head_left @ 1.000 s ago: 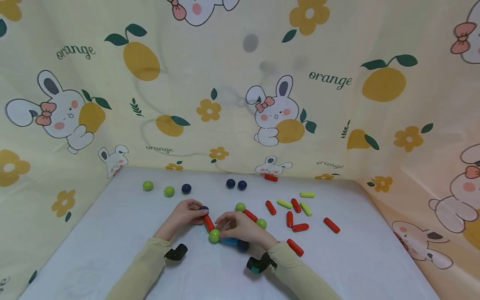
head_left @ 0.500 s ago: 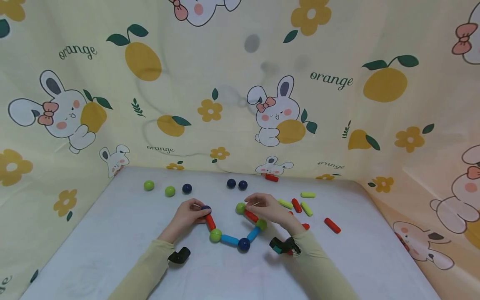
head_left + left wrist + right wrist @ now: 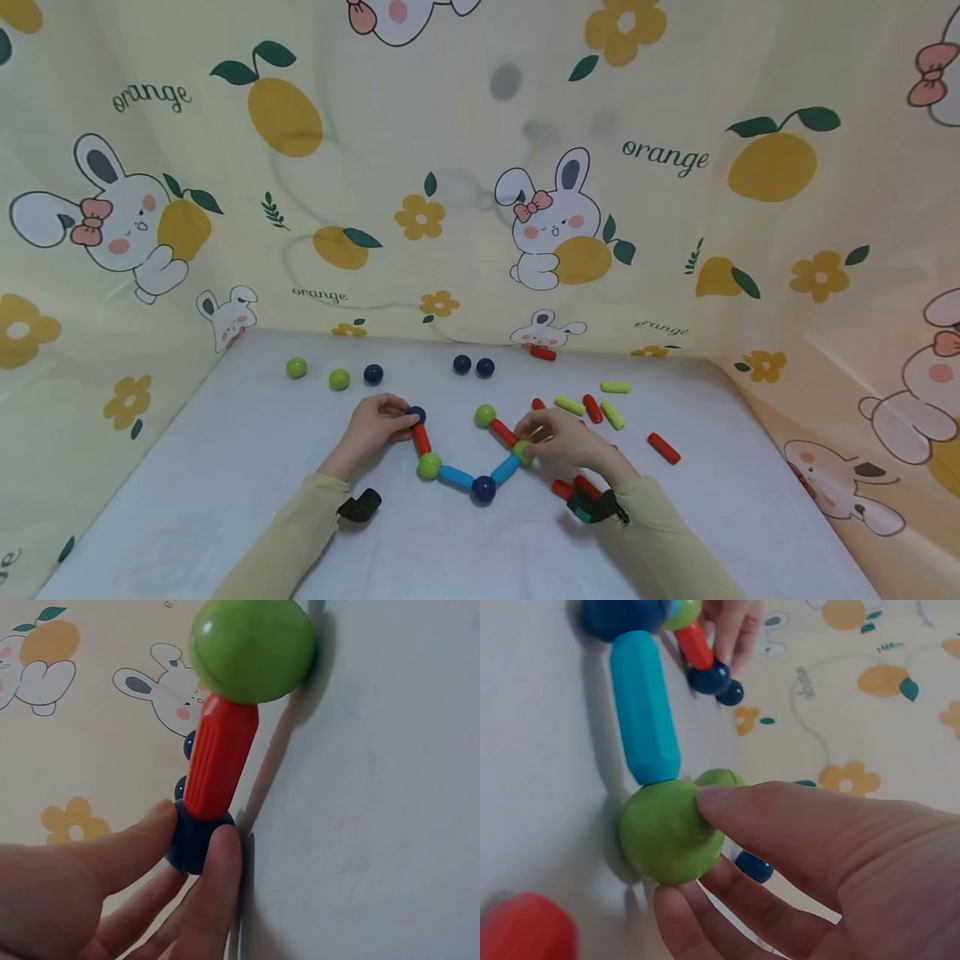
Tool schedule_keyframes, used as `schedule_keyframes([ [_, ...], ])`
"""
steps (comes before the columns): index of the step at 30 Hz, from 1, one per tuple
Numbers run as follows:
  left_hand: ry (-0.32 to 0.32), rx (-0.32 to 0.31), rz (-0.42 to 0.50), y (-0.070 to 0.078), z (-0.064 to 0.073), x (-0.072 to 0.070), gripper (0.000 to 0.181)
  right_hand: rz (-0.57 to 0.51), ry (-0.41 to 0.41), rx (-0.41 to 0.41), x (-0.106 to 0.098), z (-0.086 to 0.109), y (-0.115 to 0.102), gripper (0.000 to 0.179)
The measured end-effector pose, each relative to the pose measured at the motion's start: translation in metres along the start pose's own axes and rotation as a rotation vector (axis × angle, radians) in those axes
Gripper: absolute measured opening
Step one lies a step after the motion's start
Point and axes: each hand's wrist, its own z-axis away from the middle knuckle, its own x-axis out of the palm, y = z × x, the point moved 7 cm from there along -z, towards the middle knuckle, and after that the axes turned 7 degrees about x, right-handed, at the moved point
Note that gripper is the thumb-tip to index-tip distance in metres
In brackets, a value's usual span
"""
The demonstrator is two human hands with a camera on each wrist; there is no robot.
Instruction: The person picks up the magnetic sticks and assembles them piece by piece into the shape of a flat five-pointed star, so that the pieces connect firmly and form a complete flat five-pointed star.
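A chain of balls and rods lies in a U on the table in the head view. My left hand [image 3: 375, 429] pinches the dark blue ball [image 3: 196, 844] at its left end, between thumb and fingers. From there run a red rod [image 3: 221, 754], a green ball [image 3: 429, 466], a blue rod [image 3: 456, 477] and a dark blue ball [image 3: 483, 489] at the bottom. Another blue rod [image 3: 645, 709] leads up to a green ball [image 3: 667, 836], which my right hand [image 3: 566, 440] pinches. Beyond it, a red rod [image 3: 503, 432] joins the end green ball [image 3: 485, 415].
Loose green balls [image 3: 339, 379] and dark blue balls [image 3: 462, 364] lie along the back. Several red rods [image 3: 663, 448] and yellow-green rods [image 3: 615, 387] are scattered at right, some under the right forearm. A printed curtain [image 3: 450, 275] stands behind the table.
My right hand has moved rightward from the chain's left part, past the red rod by the far green ball, to the right-hand green ball. My left hand keeps hold of the dark blue ball.
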Motion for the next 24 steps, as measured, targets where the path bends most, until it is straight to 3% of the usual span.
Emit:
schedule_keyframes([
  [4, 0.006, 0.005, -0.029, 0.003, -0.005, 0.001, 0.03, -0.009, -0.001, -0.003, 0.007, 0.009, -0.001, 0.023],
  [8, -0.025, 0.007, -0.034, 0.005, -0.012, 0.006, 0.029, -0.012, -0.003, -0.07, 0.016, 0.017, -0.006, 0.024],
  [15, -0.113, 0.027, -0.05, 0.009, -0.025, 0.017, 0.029, -0.023, 0.011, -0.064, 0.034, 0.028, -0.01, 0.024],
  [24, -0.273, 0.076, -0.169, 0.016, -0.032, 0.031, 0.034, -0.075, -0.023, -0.039, 0.046, 0.032, -0.014, 0.019],
])
